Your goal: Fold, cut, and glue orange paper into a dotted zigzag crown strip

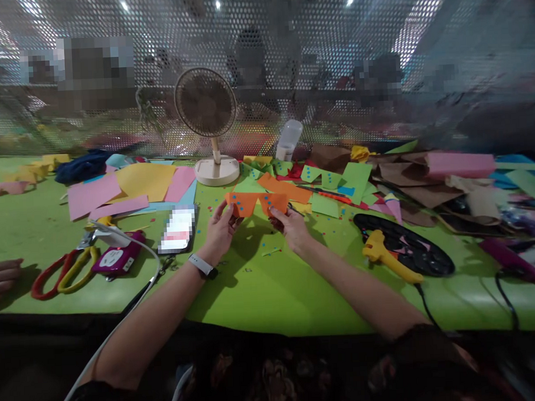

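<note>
Both my hands hold an orange paper cut-out with a zigzag lower edge and small blue dots, lifted a little above the green table. My left hand, with a white watch on its wrist, pinches the left end. My right hand pinches the right end. More orange paper lies flat just behind the piece.
A small cream fan stands behind. A phone, scissors and a magenta device lie left. A yellow glue gun rests on a black tray at right. Coloured paper sheets and scraps lie around. Another person's hand shows at far left.
</note>
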`<state>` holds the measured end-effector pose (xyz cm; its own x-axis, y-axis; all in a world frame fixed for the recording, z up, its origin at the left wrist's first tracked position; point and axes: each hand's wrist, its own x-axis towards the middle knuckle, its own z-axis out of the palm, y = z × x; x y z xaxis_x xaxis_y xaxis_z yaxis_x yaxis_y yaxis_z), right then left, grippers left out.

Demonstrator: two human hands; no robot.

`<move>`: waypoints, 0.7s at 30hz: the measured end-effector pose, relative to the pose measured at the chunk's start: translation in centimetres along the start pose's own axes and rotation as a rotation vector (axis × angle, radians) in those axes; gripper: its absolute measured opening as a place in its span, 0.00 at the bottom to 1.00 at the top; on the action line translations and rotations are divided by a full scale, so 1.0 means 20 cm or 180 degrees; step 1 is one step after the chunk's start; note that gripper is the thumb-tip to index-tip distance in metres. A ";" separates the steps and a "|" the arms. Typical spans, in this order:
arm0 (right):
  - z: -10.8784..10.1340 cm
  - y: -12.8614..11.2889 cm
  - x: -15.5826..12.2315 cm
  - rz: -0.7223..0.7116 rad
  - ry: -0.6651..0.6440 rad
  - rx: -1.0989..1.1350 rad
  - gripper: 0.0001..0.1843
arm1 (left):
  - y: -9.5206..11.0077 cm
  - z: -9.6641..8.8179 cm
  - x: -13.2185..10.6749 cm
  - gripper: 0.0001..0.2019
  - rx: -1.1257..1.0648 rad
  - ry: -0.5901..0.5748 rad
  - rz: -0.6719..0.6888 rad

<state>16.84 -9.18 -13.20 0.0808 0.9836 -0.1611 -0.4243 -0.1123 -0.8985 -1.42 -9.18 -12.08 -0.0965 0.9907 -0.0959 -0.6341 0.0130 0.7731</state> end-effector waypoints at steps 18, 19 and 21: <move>0.02 -0.02 -0.02 0.0010 0.0141 -0.0019 0.15 | -0.01 -0.01 -0.01 0.27 0.0369 -0.0288 -0.0017; 0.02 -0.02 -0.02 -0.0002 0.0148 -0.0021 0.15 | -0.01 -0.01 -0.01 0.27 0.0363 -0.0285 -0.0012; 0.02 -0.02 -0.02 -0.0016 0.0156 -0.0020 0.15 | -0.01 -0.01 -0.01 0.27 0.0322 -0.0241 -0.0008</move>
<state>16.66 -9.48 -12.66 0.1271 0.9761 -0.1762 -0.4182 -0.1083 -0.9019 -1.44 -9.48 -12.26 -0.0344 0.9980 -0.0533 -0.5534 0.0254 0.8325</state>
